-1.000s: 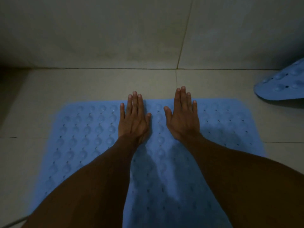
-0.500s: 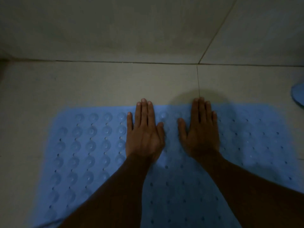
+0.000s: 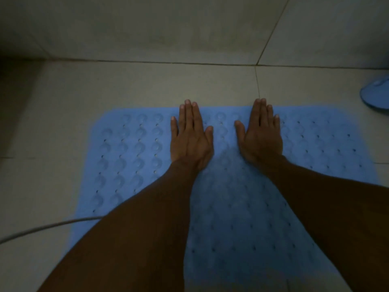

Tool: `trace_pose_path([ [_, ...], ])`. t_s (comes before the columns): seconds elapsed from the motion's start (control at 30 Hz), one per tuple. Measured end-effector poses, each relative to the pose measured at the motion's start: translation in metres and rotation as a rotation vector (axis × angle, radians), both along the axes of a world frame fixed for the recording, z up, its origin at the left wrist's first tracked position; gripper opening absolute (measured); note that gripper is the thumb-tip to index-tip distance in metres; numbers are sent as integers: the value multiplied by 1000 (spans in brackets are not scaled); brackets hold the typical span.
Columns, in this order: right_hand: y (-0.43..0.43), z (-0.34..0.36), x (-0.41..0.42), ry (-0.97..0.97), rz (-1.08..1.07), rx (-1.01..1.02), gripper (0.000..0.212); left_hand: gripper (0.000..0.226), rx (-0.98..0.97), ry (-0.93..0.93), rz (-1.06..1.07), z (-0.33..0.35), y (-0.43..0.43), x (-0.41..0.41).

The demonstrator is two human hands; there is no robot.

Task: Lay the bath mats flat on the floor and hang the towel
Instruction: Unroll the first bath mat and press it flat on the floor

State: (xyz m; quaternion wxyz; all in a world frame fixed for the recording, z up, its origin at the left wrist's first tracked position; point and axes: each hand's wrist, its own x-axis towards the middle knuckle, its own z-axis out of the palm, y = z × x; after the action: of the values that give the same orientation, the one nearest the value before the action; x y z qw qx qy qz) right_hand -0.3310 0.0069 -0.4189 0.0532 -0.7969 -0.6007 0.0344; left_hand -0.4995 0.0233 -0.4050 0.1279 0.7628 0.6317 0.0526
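A blue rubber bath mat (image 3: pixel 130 157) with rows of suction cups and small holes lies flat on the tiled floor in front of me. My left hand (image 3: pixel 190 140) rests palm down on its far edge, fingers straight and together, holding nothing. My right hand (image 3: pixel 262 138) lies flat the same way a little to the right, fingertips reaching just past the mat's far edge. The edge of a second blue mat (image 3: pixel 376 95) shows at the far right, partly cut off by the frame. No towel is in view.
The tiled wall (image 3: pixel 168 28) rises just beyond the mat, meeting the floor (image 3: pixel 126 83) along a dark grout line. A thin pale cord (image 3: pixel 42 228) curves over the floor at lower left. The light is dim.
My hands have slid apart and toward the mat's far edge. The view has shifted, so the second mat shows a little more at the right than half a second ago.
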Motion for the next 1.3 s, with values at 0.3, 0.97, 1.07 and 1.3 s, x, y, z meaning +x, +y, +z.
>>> trace_pose_path([
  [0.3,-50,25,-143,151,73,83,74,68,-40,119,60,24,-64,-133],
  [0.97,-107,-2,-220,-1,78,-74,73,72,-86,72,100,-13,-116,-193],
  [1.07,-106,0,-220,-13,70,-99,74,71,-90,76,94,-12,-117,-192],
  [1.3,-107,-3,-220,-2,73,-58,74,72,-42,88,91,-15,-118,-192],
])
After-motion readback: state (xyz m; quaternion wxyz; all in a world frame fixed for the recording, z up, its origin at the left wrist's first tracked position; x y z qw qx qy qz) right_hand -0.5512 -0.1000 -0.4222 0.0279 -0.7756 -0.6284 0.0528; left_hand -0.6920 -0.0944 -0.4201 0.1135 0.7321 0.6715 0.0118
